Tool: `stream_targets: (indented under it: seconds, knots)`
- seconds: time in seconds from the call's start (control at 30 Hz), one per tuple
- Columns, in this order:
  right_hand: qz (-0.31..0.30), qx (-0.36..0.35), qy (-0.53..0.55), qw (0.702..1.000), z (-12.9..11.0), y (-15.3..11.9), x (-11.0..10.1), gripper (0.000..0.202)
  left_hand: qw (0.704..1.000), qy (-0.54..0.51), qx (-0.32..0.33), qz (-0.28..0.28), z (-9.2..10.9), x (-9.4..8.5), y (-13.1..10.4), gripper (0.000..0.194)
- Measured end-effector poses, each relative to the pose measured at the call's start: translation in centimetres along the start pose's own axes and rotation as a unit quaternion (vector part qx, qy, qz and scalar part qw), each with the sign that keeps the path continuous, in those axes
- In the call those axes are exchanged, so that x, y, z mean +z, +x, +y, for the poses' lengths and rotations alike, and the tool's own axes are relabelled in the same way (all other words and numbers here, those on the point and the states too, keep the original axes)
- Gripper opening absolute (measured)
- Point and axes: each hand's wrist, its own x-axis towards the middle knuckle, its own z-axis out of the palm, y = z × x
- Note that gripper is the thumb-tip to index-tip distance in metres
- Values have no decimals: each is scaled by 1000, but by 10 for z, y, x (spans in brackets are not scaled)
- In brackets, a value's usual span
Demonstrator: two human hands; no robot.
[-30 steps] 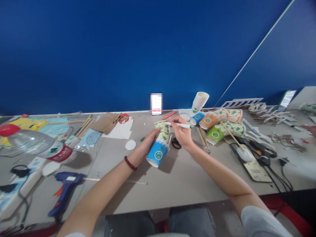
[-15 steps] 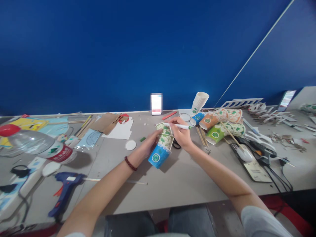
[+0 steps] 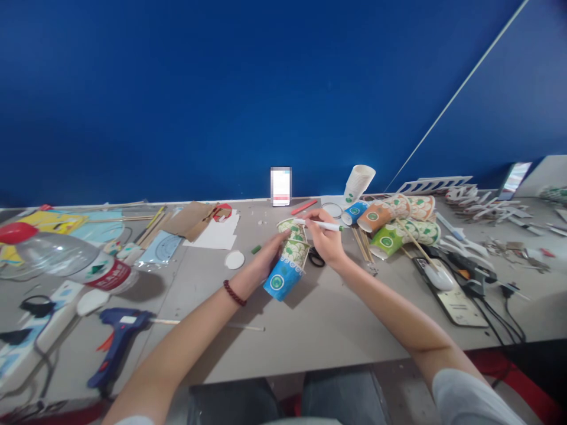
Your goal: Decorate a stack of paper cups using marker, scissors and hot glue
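Near the middle of the grey table (image 3: 248, 360), a tilted stack of paper cups (image 3: 283, 277) with a blue lower cup and green-patterned cups above is held by my left hand (image 3: 268, 257), which wraps its left side. My right hand (image 3: 326, 239) grips a white marker (image 3: 321, 225) with a green end; its tip is at the upper cups' right side. Black scissor handles (image 3: 316, 257) lie just below my right hand. A white disc (image 3: 234, 260) and a small green piece (image 3: 256, 249) rest left of the cups.
A glue gun (image 3: 121, 330), a power strip (image 3: 42, 330) and a red-capped bottle (image 3: 84, 262) lie at left. More cups (image 3: 390, 221), a stack of white cups (image 3: 358, 180), sticks (image 3: 363, 245) and a cable-trailing tool (image 3: 465, 271) are at right. A phone (image 3: 281, 186) stands behind.
The held cup stack has shifted slightly left, along with my left hand. My right hand has barely moved and keeps the marker.
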Motion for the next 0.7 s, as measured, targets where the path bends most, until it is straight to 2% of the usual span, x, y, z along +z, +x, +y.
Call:
stream_targets:
  seconds: [0.17,0.7]
  knots:
    - [7,10,18,1000,10,2,-1,8,1000,2,2,31,3,-2,1,40]
    - [5,-10,-24,1000,5,1,-2,7,999,14,21,22,6,-4,2,37]
